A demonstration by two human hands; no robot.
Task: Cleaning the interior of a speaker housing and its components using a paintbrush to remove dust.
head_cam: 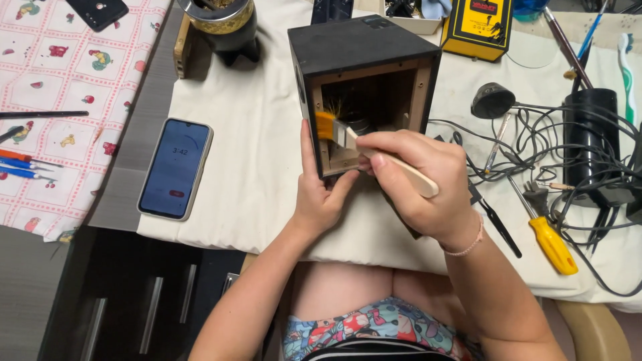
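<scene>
One phone point(175, 168) lies at the cloth's left edge, with bare cloth between it and the box. The left hand point(319, 194) braces one black box point(364, 87) at mid-table, thumb up its left wall and fingers curled at the near rim. The right hand point(420, 184) clenches one brush point(374, 152), its bristles just inside the box's open face. Right of it lie tangled cables point(568, 154) and one yellow screwdriver point(550, 241).
</scene>
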